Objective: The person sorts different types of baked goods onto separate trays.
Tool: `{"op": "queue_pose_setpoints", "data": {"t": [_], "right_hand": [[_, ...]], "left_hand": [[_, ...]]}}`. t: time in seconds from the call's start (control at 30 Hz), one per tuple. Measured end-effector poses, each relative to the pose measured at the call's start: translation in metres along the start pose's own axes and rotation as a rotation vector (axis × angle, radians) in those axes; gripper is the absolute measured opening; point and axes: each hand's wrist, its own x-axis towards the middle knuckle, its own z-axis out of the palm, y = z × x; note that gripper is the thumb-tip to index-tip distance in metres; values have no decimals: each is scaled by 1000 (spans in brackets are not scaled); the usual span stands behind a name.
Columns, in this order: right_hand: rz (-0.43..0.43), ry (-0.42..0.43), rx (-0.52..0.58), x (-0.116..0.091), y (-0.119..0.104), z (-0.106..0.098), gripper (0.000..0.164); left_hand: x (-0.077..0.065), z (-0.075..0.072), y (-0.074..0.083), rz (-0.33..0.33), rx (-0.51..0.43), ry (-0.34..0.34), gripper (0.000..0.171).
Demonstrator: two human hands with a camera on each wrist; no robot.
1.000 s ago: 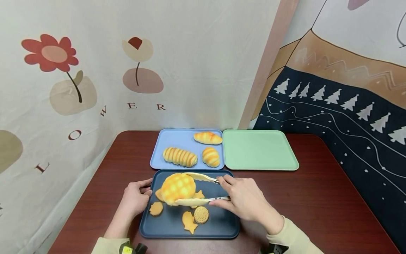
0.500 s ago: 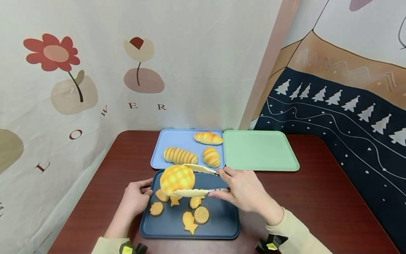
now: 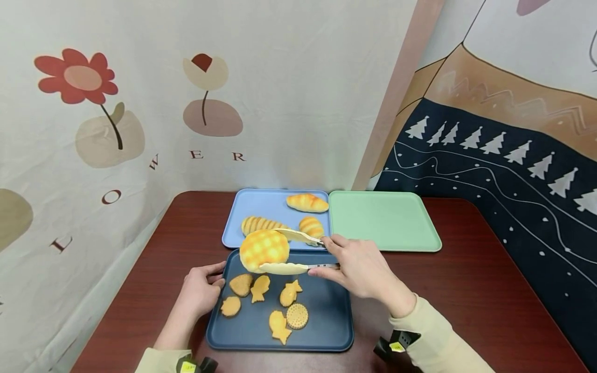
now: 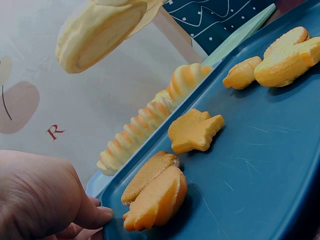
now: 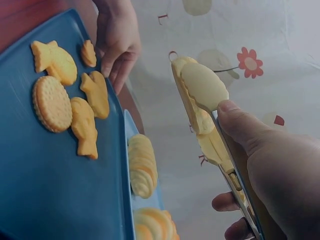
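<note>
Fingers on the right hand (image 3: 366,270) are wrapped round some tongs (image 3: 285,268) holding the checkered bun (image 3: 262,249) up near the far left of the navy tray (image 3: 324,311), while the left hand (image 3: 201,291) just pinches that tray's left rim.

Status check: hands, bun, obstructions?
Right hand grips tongs, bun held clear above dark blue tray. Left hand holds tray's left rim. Possible obstacle: three breads on light blue tray beyond.

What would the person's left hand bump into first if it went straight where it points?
The left hand would first meet the dark blue rectangular tray, whose rim it is touching. Just past that rim, a tan heart-shaped cookie seems next in line, though depth is hard to judge.
</note>
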Motion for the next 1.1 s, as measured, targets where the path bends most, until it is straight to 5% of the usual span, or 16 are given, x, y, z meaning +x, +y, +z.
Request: {"op": "queue_pose_setpoints", "data": {"t": [1.1], "right_hand": [[129, -57, 14, 43, 34, 20, 77]], "left_hand": [[-3, 1, 1, -12, -8, 20, 46]]}}
